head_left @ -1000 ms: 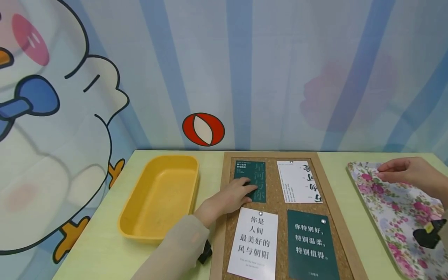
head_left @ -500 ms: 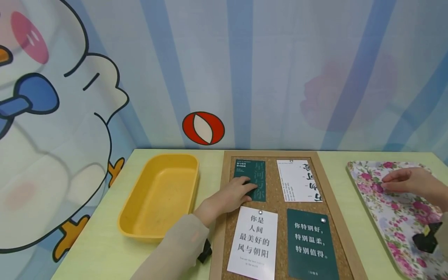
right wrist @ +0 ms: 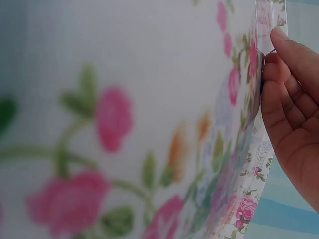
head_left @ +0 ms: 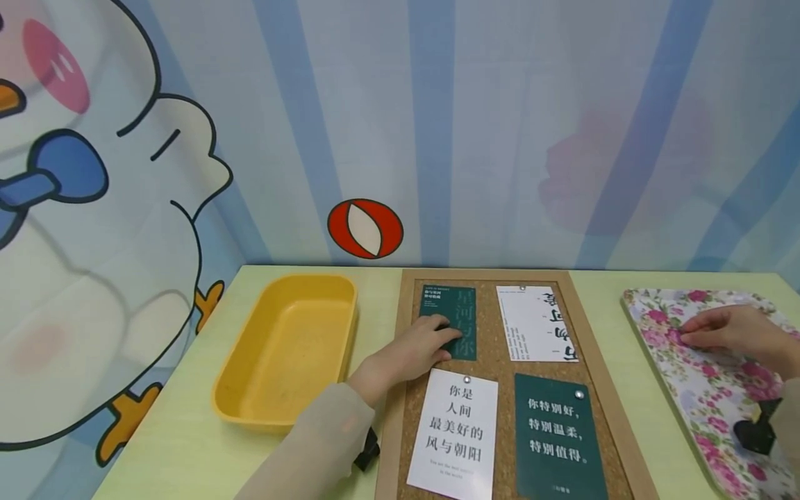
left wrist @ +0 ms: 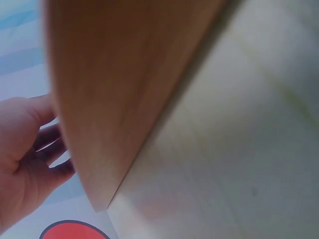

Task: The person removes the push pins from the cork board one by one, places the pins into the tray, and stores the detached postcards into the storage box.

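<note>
My left hand [head_left: 415, 347] lies over the left side of a cork board [head_left: 496, 410], its fingers resting on a dark green card [head_left: 464, 305] at the board's upper left. In the left wrist view the board's wooden side hides the fingertips. At the far right my right hand [head_left: 734, 333] is low over a flowered tray [head_left: 681, 396]. In the right wrist view its thumb and forefinger pinch together close to the tray's surface, with a thin dark pin-like piece [right wrist: 272, 51] between their tips.
A white card [head_left: 537, 326] sits upper right on the board, with another white card [head_left: 454, 437] and a green card [head_left: 559, 441] below, each with a round metal thumbtack at its top. A yellow bin [head_left: 284, 347] stands left. A printed curtain [head_left: 500, 139] hangs behind.
My right hand has come down and slightly nearer over the flowered tray. The left hand stays on the upper left green card.
</note>
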Demonstrator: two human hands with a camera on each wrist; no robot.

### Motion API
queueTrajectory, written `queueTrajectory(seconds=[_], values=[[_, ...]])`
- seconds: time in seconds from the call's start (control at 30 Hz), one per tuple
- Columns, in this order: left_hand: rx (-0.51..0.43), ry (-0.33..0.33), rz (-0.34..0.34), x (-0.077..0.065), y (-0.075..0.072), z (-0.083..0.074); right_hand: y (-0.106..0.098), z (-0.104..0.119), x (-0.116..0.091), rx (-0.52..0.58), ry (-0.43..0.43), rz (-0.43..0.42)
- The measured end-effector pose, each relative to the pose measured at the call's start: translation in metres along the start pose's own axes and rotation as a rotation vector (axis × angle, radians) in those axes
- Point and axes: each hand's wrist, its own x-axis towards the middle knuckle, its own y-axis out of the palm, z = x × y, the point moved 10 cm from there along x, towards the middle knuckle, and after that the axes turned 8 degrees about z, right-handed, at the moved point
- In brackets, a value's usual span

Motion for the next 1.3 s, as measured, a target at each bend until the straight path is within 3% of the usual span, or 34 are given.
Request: queueTrajectory(seconds=[0.2,0.97,1.3], values=[[-0.004,0.000,-0.021,-0.002,-0.002,-0.001,0.001,-0.003,0.004,-0.061,0.001,-0.017],[0.071,0.017,-0.035,-0.004,-0.006,-0.010,0.004,0.001,0.005,-0.074,-0.033,0.008],[0.091,0.038,-0.050,-0.008,-0.013,-0.019,-0.005,0.018,0.000,-0.070,-0.049,0.002]])
